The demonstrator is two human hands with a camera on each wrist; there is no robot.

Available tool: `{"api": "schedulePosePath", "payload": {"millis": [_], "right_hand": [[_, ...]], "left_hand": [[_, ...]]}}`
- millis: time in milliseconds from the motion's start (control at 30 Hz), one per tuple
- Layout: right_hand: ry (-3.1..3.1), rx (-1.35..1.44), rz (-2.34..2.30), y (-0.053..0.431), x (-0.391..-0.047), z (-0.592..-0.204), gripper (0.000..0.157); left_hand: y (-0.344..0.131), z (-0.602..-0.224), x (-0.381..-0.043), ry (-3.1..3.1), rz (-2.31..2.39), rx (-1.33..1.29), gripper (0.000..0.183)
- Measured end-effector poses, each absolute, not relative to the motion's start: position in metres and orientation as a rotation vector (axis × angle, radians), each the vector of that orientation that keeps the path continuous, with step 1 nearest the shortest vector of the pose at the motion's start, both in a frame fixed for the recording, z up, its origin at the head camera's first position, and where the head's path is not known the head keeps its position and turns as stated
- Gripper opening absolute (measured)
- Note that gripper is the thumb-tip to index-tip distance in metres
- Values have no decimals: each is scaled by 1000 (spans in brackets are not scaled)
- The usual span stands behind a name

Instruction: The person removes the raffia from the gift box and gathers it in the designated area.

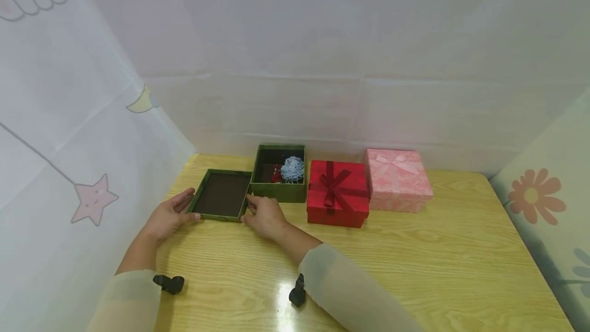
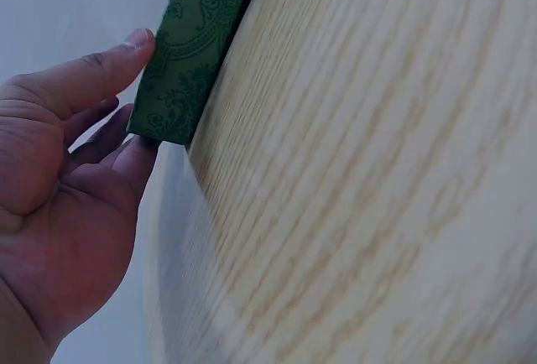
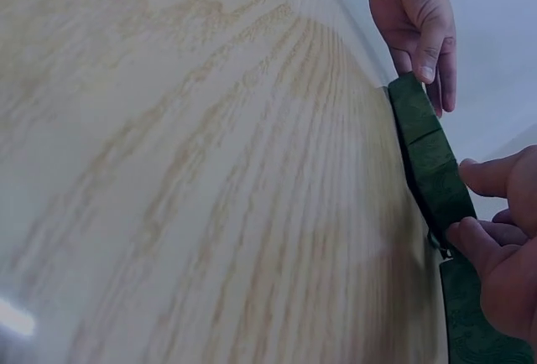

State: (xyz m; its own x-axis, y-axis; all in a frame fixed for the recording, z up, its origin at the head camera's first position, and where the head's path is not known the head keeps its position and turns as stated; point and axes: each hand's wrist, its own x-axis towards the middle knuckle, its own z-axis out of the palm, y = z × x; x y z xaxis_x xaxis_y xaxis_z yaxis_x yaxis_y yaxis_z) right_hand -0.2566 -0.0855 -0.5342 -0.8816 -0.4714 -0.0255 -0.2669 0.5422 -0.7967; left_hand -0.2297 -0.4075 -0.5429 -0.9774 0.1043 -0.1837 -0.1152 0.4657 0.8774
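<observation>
Green lid [image 1: 221, 193]: inner side up, the shallow patterned cover lies at the left of the worktop [image 1: 239, 270], just beside the green box; whether its underside is fully down cannot be told.
Left hand [image 1: 168, 220]: partly open about the lid's near left corner, thumb against the rim and a finger at the other side of the corner in a light pinch, the other fingers loose.
Right hand [image 1: 266, 216]: bent fingers and thumb take hold of the lid's near right corner, close to the box.
Green box [image 1: 278, 192]: uncovered, with light blue shredded filler [image 1: 292, 169] at its right side and a small red item [image 1: 276, 173] beside it, too small to identify.
Red box [image 1: 338, 196] and pink box [image 1: 398, 181]: side by side to the right, both lidded and bow-topped, well apart from the hands.
Lid work in hand: apparently positioning the upturned cover next to its open base, both hands sharing the job.
Lid's next move: as judged here, calls for level, matched hands; if setting it down, the fingers should part gently so the near corners do not drag against the box.
</observation>
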Motion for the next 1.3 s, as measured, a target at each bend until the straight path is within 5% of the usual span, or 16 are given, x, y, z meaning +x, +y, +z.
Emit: {"api": "schedulePosePath", "payload": {"millis": [1300], "right_hand": [[2532, -715, -1438, -22, -269, -464, 63]], "left_hand": [[-318, -493, -240, 2798, 1606, 96, 63]]}}
